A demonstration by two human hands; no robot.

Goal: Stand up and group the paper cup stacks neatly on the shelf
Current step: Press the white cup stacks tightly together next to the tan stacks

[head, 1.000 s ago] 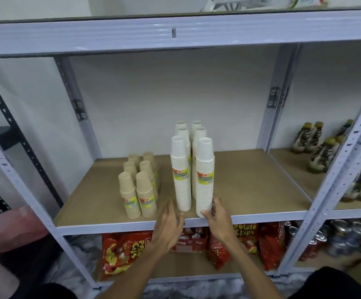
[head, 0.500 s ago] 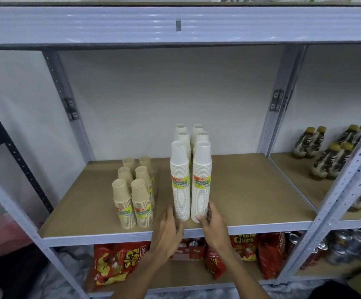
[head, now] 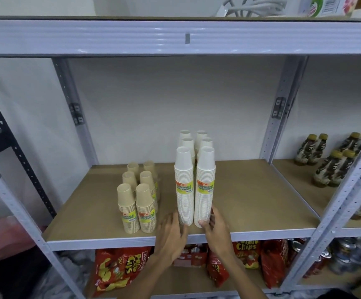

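Six short brown paper cup stacks [head: 138,201] and, just to their right, six tall white paper cup stacks [head: 194,184] stand upright on the tan shelf board [head: 250,201], their front labels reading "DISPOSABLE TABLEWARE". The left hand [head: 171,236] rests straight-fingered at the front white pair's base, while the right hand [head: 217,234] grips the right one's base. Red snack bags [head: 119,270] below read "Potato Chips".

A plain white wall [head: 175,100] fills the middle of the frame behind a grey metal rack [head: 175,37]. 2 grey back uprights [head: 286,83] frame its brown shelf board [head: 250,190] at the centre. A black perforated upright [head: 13,145] slants along the left edge. Even light glosses the top beam.
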